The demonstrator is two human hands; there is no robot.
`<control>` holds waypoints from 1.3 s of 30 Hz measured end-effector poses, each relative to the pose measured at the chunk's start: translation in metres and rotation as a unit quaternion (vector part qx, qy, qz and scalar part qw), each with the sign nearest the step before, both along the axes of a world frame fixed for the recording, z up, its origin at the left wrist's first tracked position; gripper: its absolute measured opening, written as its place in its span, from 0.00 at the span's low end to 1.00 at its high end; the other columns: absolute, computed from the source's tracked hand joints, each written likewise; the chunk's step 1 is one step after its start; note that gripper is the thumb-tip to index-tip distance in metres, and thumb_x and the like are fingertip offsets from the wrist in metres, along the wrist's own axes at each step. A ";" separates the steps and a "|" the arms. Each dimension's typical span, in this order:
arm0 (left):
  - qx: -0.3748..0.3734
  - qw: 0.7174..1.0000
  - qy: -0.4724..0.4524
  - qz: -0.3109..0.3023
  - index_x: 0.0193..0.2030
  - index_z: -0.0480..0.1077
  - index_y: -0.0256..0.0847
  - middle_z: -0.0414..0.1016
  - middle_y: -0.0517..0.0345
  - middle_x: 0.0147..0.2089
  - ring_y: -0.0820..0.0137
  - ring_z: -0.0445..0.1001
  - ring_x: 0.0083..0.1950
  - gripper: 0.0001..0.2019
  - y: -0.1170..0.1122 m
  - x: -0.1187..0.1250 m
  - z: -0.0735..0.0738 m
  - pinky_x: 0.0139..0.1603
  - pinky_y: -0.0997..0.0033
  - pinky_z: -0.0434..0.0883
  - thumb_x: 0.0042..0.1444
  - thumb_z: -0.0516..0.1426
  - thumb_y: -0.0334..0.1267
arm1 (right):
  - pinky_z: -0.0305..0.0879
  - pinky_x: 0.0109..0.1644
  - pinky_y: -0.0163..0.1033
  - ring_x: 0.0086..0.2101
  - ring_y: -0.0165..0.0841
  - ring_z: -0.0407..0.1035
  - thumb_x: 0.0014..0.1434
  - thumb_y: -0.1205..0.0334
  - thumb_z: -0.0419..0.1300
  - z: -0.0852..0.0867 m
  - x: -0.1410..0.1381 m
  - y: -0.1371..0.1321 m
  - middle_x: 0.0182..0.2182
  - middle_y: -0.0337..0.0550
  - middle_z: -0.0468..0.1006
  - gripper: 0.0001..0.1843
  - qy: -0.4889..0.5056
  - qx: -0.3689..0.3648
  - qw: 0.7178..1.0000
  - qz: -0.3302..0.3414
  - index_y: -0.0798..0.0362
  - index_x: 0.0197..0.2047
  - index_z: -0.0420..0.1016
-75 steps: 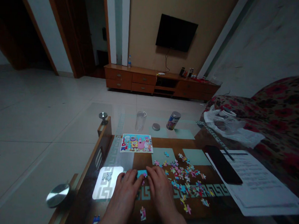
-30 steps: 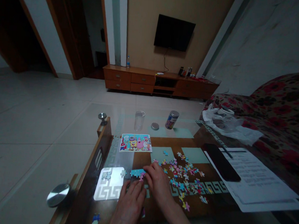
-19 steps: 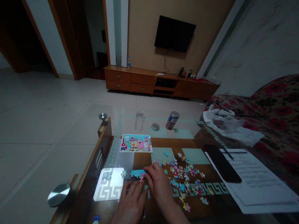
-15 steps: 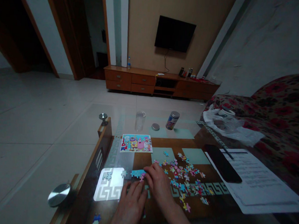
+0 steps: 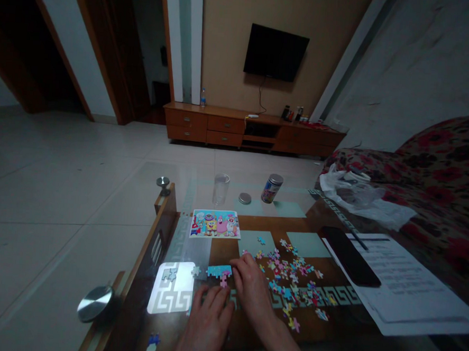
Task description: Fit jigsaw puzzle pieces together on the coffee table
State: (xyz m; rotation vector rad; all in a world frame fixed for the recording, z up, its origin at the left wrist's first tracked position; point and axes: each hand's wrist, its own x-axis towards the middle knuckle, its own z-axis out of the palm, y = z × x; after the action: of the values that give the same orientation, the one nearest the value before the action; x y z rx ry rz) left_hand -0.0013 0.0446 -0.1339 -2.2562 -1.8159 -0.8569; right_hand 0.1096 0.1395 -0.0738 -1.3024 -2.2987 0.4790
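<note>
A glass-topped counter with brown wood and pale key-pattern bands (image 5: 263,223) is seen from above in a dim room. On its right side, white printed paper sheets (image 5: 414,292) are laid, partly overlapped by a flat black rectangular slab (image 5: 351,257). At the near middle, two bare hands are held palm down. The left hand (image 5: 210,319) is rested with its fingers bent and slightly spread, just below the strip described below; the right hand (image 5: 252,282) is set with its fingertips drawn together at that strip's right end. In this poor light, it cannot be told whether anything is pinched in either hand. Beyond them, a glossy card printed with colourful cartoon figures (image 5: 215,224) is laid flat. To the right, small loose jigsaw pieces in pink, blue and yellow (image 5: 288,274) are scattered. Between card and left hand, a short strip of joined blue jigsaw pieces (image 5: 219,271) is placed, with a pink jigsaw piece (image 5: 224,279) hung from its lower edge. The strip is judged light, thin and fairly stiff, easily slid on glass and weak at its joints; it is best held flat by opposite edges, with the joints supported.
</note>
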 end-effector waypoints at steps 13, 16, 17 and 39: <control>-0.068 0.997 -0.022 0.021 0.42 0.71 0.44 0.74 0.58 0.46 0.66 0.70 0.49 0.15 0.003 -0.018 0.035 0.53 0.61 0.63 0.51 0.55 0.22 | 0.66 0.44 0.39 0.40 0.37 0.70 0.60 0.76 0.50 0.004 -0.001 -0.003 0.37 0.45 0.74 0.15 -0.002 -0.010 1.000 -0.005 0.53 0.39 0.76; -0.133 0.989 -0.042 0.054 0.43 0.72 0.44 0.73 0.57 0.48 0.65 0.68 0.50 0.20 0.007 -0.034 0.061 0.53 0.61 0.63 0.50 0.51 0.18 | 0.65 0.43 0.39 0.39 0.37 0.70 0.60 0.76 0.50 0.005 0.000 -0.006 0.36 0.45 0.74 0.14 -0.007 -0.001 1.000 -0.001 0.52 0.37 0.75; -0.144 0.986 -0.043 0.069 0.44 0.72 0.44 0.72 0.56 0.48 0.64 0.67 0.51 0.21 0.008 -0.039 0.067 0.54 0.60 0.62 0.49 0.50 0.17 | 0.65 0.43 0.38 0.39 0.36 0.70 0.60 0.75 0.51 0.005 0.000 -0.007 0.36 0.44 0.74 0.13 -0.013 -0.002 1.000 -0.002 0.52 0.37 0.75; -0.193 0.981 0.010 0.034 0.56 0.67 0.48 0.66 0.54 0.61 0.58 0.60 0.62 0.22 0.023 -0.041 0.069 0.59 0.53 0.59 0.60 0.47 0.24 | 0.64 0.38 0.36 0.35 0.36 0.73 0.60 0.70 0.55 0.008 -0.013 -0.043 0.35 0.45 0.76 0.07 -0.085 -0.018 0.993 -0.075 0.53 0.36 0.73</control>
State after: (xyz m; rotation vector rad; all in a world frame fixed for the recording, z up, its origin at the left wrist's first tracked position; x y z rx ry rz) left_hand -0.0419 0.0672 -0.0650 -2.3839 -2.1955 -0.5002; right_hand 0.0968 0.0964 -0.0663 -1.5735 -2.3142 0.3723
